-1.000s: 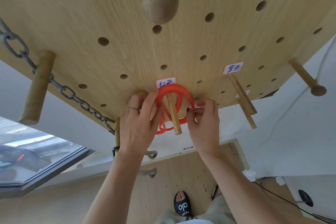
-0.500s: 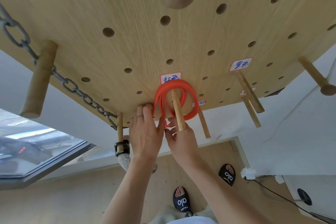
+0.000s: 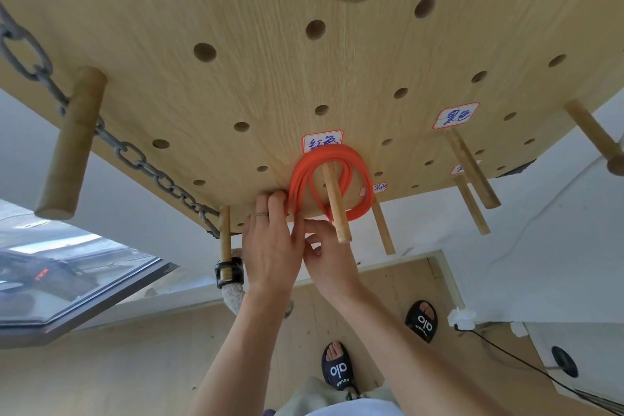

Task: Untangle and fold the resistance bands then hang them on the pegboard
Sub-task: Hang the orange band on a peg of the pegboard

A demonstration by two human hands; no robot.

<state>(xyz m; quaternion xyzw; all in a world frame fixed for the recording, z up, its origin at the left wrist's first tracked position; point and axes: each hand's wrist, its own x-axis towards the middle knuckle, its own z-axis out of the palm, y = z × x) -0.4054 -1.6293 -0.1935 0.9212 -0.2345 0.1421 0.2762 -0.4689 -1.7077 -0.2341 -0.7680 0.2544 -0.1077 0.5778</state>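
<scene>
Both hands are bunching under the red band (image 3: 332, 176), so its lower loops are hiding behind them. The left hand (image 3: 271, 246), ring on one finger, is curling its fingers (image 3: 270, 204) against the band's left strands; whether the right hand (image 3: 329, 253) is pinching anything I cannot tell. The pale wooden pegboard (image 3: 236, 27) is filling the view, a chain (image 3: 141, 159) draped across its left pegs, wood floor (image 3: 101, 378) below. The band is hanging coiled around a peg (image 3: 336, 206), under a handwritten label (image 3: 322, 142).
</scene>
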